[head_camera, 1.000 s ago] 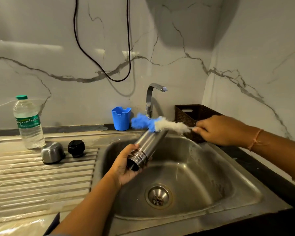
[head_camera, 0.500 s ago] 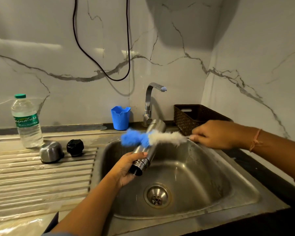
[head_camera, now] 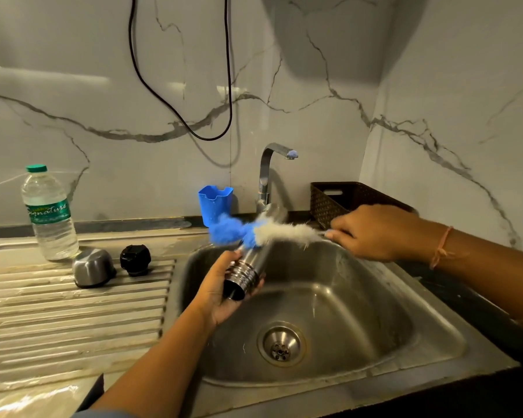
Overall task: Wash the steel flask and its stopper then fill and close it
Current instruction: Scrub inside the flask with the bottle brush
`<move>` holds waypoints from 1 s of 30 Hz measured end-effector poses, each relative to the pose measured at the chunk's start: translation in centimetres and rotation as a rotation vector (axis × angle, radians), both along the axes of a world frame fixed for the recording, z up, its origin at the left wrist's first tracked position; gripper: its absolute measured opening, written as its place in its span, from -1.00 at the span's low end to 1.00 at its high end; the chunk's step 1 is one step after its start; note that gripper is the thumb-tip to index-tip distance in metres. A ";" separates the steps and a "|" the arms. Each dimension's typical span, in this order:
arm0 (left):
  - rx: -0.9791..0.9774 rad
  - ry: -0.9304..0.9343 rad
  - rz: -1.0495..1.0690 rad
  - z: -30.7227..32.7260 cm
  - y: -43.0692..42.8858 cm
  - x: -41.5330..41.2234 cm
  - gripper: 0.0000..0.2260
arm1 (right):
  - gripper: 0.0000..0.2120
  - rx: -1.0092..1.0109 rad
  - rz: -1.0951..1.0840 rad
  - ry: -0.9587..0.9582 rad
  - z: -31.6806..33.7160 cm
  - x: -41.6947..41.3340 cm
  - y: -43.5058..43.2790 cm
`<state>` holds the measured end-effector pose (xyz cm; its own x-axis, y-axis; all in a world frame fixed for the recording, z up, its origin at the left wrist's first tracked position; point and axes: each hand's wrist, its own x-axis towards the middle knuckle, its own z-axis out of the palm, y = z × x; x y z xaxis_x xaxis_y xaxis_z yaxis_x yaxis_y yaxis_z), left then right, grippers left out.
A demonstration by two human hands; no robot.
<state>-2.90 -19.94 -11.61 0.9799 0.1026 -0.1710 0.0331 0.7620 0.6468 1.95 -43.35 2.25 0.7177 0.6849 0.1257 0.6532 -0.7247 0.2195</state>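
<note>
— So, what is hidden or hard to make out?
— The far end of the cylindrical brushed-steel flask (head_camera: 249, 267) blurs into the foot of the chrome tap (head_camera: 266, 176) behind it, and the fluffy blue-and-white bottle brush (head_camera: 272, 232) crossing it there is smeared by motion. The brush handle is almost wholly hidden inside the right hand (head_camera: 372, 233). Both arms are cut off by the frame edge.
— And the fingers?
— The left hand (head_camera: 218, 291) curls its fingers around the flask's ridged neck, holding it tilted above the stainless-steel sink basin (head_camera: 375, 312), dark open mouth toward the camera. The right hand's fingers are closed together, pinching the brush handle; the bristles lie across the flask's upper body.
— Where is the stopper?
— The round black plastic stopper (head_camera: 135, 260) sits on the ribbed steel worktop (head_camera: 73, 312) left of the basin, just beside a domed steel cup (head_camera: 92, 267) set mouth down.
</note>
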 end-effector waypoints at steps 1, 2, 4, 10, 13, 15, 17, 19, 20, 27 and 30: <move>-0.028 -0.001 0.017 -0.2 0.4 0.1 -0.54 | -0.67 -0.012 0.032 0.028 -0.3 -0.7 0.3; -0.043 -0.003 0.021 -0.4 0.8 0.2 -0.53 | -0.66 -0.022 0.046 0.040 -0.4 -1.1 0.4; -0.045 -0.008 0.012 -0.7 1.2 0.4 -0.48 | -0.65 -0.031 0.034 0.028 -0.3 -0.8 0.3; 0.094 -0.046 -0.094 -0.4 0.6 0.3 -0.03 | -0.67 0.061 -0.137 -0.076 1.6 3.7 -0.9; 0.156 -0.027 -0.154 -0.4 0.2 0.1 -0.07 | -0.67 0.026 -0.086 -0.088 1.2 3.3 -1.3; 0.200 -0.002 -0.158 -0.3 0.0 -0.1 -0.23 | -0.71 -0.014 0.008 -0.016 0.2 1.4 -1.1; 0.281 0.028 -0.130 -0.1 -0.2 -0.3 -0.41 | -0.71 -0.061 0.067 0.012 -0.9 -0.1 -0.8; 0.363 0.030 -0.087 -0.1 -0.3 -0.3 -0.47 | -0.70 -0.088 0.042 -0.046 -0.9 0.1 -1.0; 0.382 0.019 -0.069 -0.1 -0.3 -0.3 -0.46 | -0.71 -0.077 0.007 -0.083 -0.7 0.9 -1.4; 0.190 0.027 -0.008 -0.2 -0.2 0.1 -0.42 | -0.71 0.014 -0.131 -0.199 -0.3 3.5 -3.3; 0.091 0.020 -0.026 -0.4 0.4 0.0 -0.44 | -0.74 0.017 0.042 -0.106 -2.1 0.6 -2.0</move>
